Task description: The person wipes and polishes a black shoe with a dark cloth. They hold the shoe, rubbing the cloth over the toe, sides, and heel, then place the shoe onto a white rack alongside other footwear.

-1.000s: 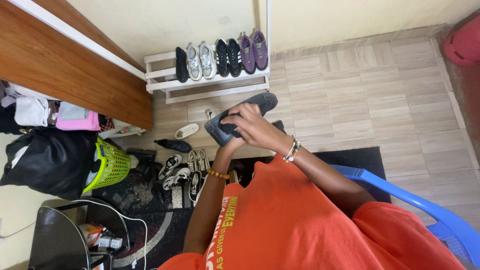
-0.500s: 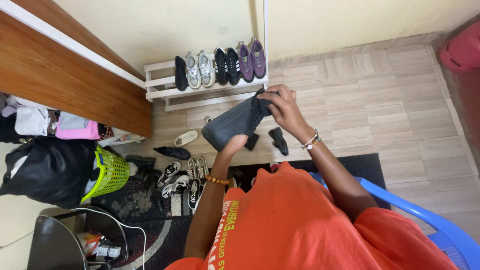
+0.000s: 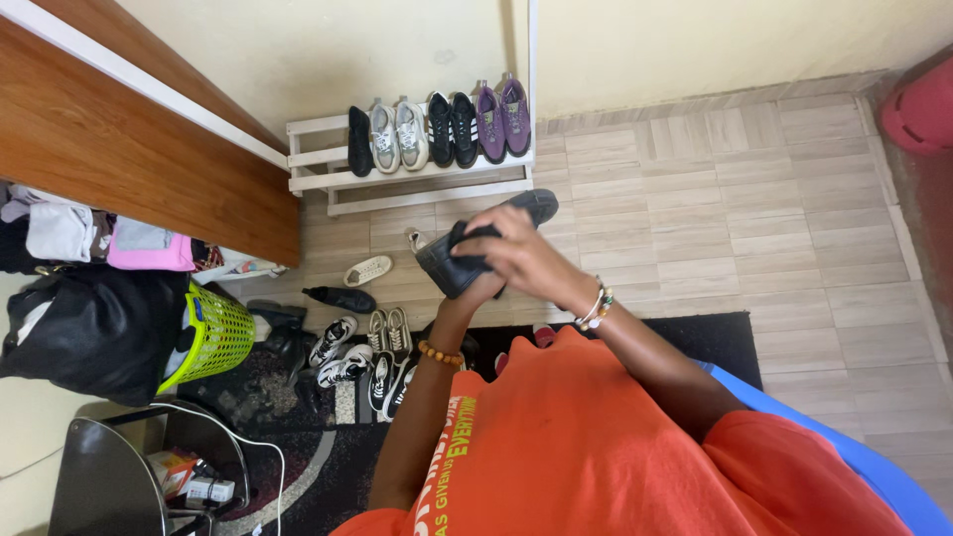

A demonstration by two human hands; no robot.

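Covering pale tiled floor (image 3: 754, 199), dark rug (image 3: 695, 337), white shoe rack (image 3: 417, 174) against cream wall (image 3: 328, 50)

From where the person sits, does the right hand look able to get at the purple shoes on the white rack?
Probably not as things stand: the right hand is pressed on the dark shoe, and the purple shoes sit apart on the white rack beyond, though nothing blocks the way.

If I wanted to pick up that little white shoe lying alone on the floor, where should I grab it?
Grab the white shoe across its middle, coming down from above. It lies flat on the tile floor with its open top up and nothing touching it, so fingers fit over both long sides. The black shoe beside it lies apart, out of the way.
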